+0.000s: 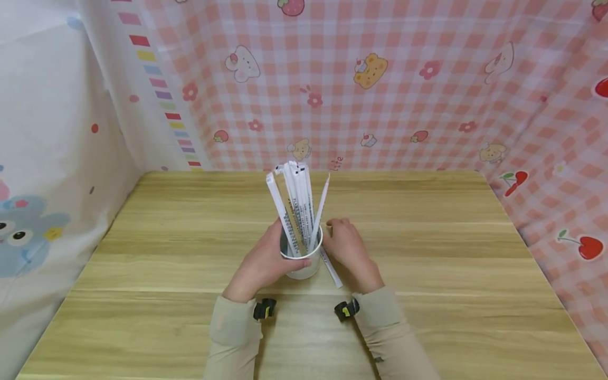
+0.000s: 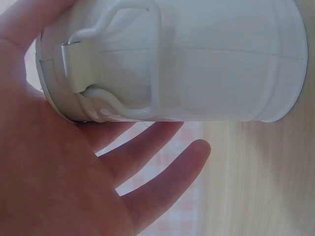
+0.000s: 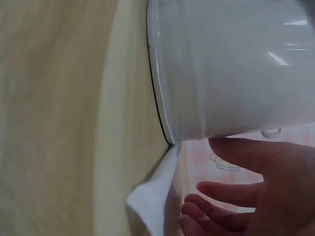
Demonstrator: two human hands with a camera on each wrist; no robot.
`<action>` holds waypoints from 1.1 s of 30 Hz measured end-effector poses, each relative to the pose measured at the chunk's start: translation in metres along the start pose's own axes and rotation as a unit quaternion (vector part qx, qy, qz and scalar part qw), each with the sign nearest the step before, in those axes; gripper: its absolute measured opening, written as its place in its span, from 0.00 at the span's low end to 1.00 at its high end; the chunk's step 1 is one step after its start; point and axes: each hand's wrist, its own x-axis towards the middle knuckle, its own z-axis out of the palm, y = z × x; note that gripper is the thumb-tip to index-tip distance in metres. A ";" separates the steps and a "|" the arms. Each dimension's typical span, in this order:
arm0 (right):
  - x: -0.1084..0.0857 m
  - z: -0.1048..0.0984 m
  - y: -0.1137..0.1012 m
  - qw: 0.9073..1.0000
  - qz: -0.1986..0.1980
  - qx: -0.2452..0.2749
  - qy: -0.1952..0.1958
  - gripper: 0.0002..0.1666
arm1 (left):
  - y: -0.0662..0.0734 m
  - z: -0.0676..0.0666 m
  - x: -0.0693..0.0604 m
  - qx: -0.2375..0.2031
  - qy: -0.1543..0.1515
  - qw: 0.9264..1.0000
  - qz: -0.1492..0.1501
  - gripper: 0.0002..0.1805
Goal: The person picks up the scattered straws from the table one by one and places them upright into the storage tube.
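Observation:
A white metal pail (image 1: 304,272) with a small wire side handle (image 2: 156,59) stands upright on the table. Several slim sticks in printed white paper sleeves (image 1: 298,200) lean inside it. My left hand (image 1: 263,258) grips the pail from the left, thumb across its near rim, with some fingers spread underneath in the left wrist view (image 2: 64,162). Beside the pail's right side is my right hand (image 1: 350,250), fingers loosely bent around nothing visible; one fingertip meets or nearly meets the pail wall. One paper-sleeved stick (image 1: 331,269) lies on the table between pail and right hand, partly hidden.
The wood-grain table (image 1: 451,306) extends around both hands. A pink checked cloth (image 1: 404,105) hangs behind it and along the right, and a white printed cloth (image 1: 57,105) hangs on the left. Black straps (image 1: 265,309) circle the wrists.

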 end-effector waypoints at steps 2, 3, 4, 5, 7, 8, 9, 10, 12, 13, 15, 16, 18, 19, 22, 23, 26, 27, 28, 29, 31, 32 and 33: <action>0.000 0.002 0.001 1.000 -0.001 -0.006 -0.003 0.26 | 0.003 0.000 -0.001 -0.003 0.001 1.000 -0.003 0.52; 0.000 0.003 0.001 1.000 0.000 -0.007 -0.003 0.24 | 0.001 0.000 0.000 -0.002 -0.001 1.000 -0.004 0.52; 0.001 0.004 0.002 1.000 0.000 -0.009 -0.005 0.23 | -0.002 0.001 0.001 0.002 -0.004 1.000 -0.005 0.52; 0.001 0.004 0.002 1.000 0.001 -0.011 -0.006 0.21 | -0.006 0.002 0.002 0.005 -0.004 1.000 -0.005 0.52; 0.001 0.006 0.003 1.000 0.001 -0.014 -0.008 0.19 | -0.016 0.004 0.005 0.012 -0.006 1.000 -0.007 0.53; 0.002 0.007 0.004 1.000 0.001 -0.016 -0.007 0.18 | -0.021 0.005 0.006 0.016 -0.007 1.000 -0.007 0.54; 0.002 0.008 0.004 1.000 0.001 -0.019 -0.006 0.17 | -0.025 0.006 0.007 0.017 -0.007 1.000 -0.006 0.54; 0.002 0.008 0.005 1.000 -0.001 -0.022 -0.005 0.15 | -0.028 0.006 0.008 0.021 -0.005 1.000 -0.005 0.54; 0.003 0.010 0.005 1.000 -0.005 -0.026 0.000 0.13 | -0.032 0.007 0.009 0.022 0.000 1.000 -0.002 0.54; 0.003 0.010 0.004 1.000 -0.007 -0.029 0.002 0.11 | -0.033 0.007 0.010 0.022 0.003 1.000 0.000 0.54; 0.002 0.011 0.003 0.999 -0.009 -0.037 0.002 0.08 | -0.033 0.007 0.010 0.024 0.007 1.000 0.000 0.54; 0.002 0.011 0.002 0.999 -0.010 -0.040 0.002 0.08 | -0.033 0.008 0.010 0.025 0.008 1.000 0.000 0.54; 0.001 0.011 0.000 0.999 -0.013 -0.051 0.003 0.07 | -0.033 0.008 0.010 0.026 0.011 1.000 -0.002 0.54; 0.000 0.011 -0.001 0.998 -0.014 -0.055 0.003 0.07 | -0.033 0.008 0.009 0.026 0.012 1.000 -0.004 0.54; -0.002 0.010 -0.002 0.998 -0.017 -0.068 0.006 0.10 | -0.032 0.009 0.009 0.024 0.013 1.000 -0.010 0.55; -0.003 0.010 -0.002 0.997 -0.017 -0.072 0.008 0.12 | -0.032 0.009 0.009 0.024 0.013 1.000 -0.012 0.55; -0.004 0.009 -0.001 0.997 -0.011 -0.074 0.007 0.19 | -0.031 0.009 0.008 0.021 0.013 1.000 -0.016 0.55; -0.004 0.009 -0.001 0.997 -0.007 -0.073 0.005 0.20 | -0.031 0.009 0.008 0.021 0.013 1.000 -0.016 0.55; -0.004 0.009 0.000 0.998 -0.002 -0.070 0.003 0.21 | -0.031 0.009 0.008 0.022 0.012 1.000 -0.017 0.55; -0.004 0.008 0.001 0.998 0.003 -0.065 0.001 0.22 | -0.031 0.009 0.008 0.022 0.012 1.000 -0.017 0.56; -0.004 0.006 0.003 0.999 0.018 -0.044 -0.009 0.20 | -0.031 0.009 0.008 0.022 0.012 1.000 -0.016 0.56; -0.003 0.004 0.004 0.999 0.023 -0.035 -0.010 0.18 | -0.030 0.009 0.008 0.024 0.012 1.000 -0.014 0.56; -0.003 0.002 0.006 0.999 0.030 -0.025 -0.009 0.16 | -0.030 0.009 0.008 0.024 0.011 1.000 -0.014 0.56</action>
